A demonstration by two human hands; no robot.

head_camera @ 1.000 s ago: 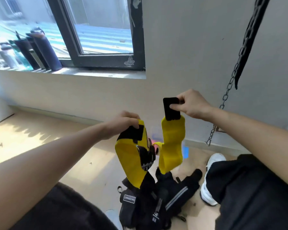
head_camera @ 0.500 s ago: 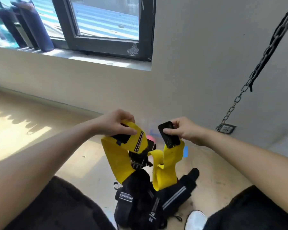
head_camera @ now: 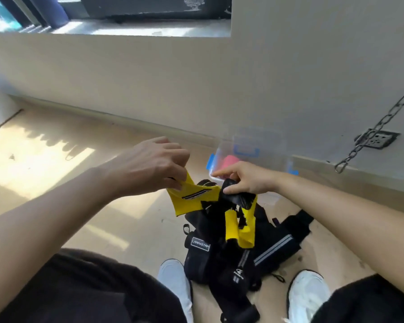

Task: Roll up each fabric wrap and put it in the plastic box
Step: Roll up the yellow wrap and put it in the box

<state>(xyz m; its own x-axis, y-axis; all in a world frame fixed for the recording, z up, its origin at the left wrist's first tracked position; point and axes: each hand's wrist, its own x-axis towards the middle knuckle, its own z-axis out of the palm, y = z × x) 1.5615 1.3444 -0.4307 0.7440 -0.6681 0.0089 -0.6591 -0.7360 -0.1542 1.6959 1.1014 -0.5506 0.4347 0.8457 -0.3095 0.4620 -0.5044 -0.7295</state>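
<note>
A yellow fabric wrap (head_camera: 189, 201) with black ends hangs between my hands, low over the floor. My left hand (head_camera: 149, 166) pinches its left end. My right hand (head_camera: 245, 180) grips the black end on the right, forefinger stretched out, and a yellow length (head_camera: 245, 226) dangles below it. A clear plastic box (head_camera: 254, 150) with blue clips stands on the floor by the wall just beyond my hands. A pink roll (head_camera: 229, 162) lies inside it. A heap of black wraps (head_camera: 240, 250) lies on the floor under the yellow one.
My two white shoes (head_camera: 176, 280) (head_camera: 307, 294) flank the black heap. A metal chain (head_camera: 380, 127) hangs at the right beside a wall socket (head_camera: 380, 139). Dark bottles (head_camera: 54, 10) stand on the window sill at top left.
Both hands have dropped lower and come closer together with the yellow wrap. The view has tilted down, so the plastic box and both shoes show.
</note>
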